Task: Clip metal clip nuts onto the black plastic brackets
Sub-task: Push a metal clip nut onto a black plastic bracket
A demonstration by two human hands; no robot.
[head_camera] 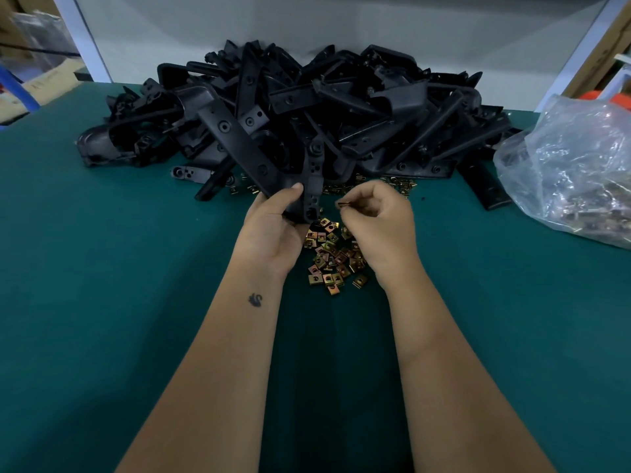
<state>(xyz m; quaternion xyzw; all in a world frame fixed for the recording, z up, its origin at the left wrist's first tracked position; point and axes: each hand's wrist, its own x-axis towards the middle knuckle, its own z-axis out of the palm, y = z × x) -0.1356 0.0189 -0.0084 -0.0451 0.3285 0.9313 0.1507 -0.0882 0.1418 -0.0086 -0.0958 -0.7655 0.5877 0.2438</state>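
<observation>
My right hand (377, 216) pinches one clip nut (342, 204) at its fingertips, just right of the bracket (309, 186) my left hand (273, 227) grips. Risk: nut skews off the edge and drops into the loose nuts (333, 257) below. Plastic bag (577, 165), far right, holds more.

Two bare forearms reach in from the bottom edge, with no sleeves, gloves, watch or rings to be seen. The left hand (273, 230) and the right hand (379, 220) are uncovered, and the one nail that shows plainly, on the left thumb, is short and unpainted. A small dark tattoo (255, 299), shaped like a swan, sits on the inner left forearm just below the wrist.
</observation>
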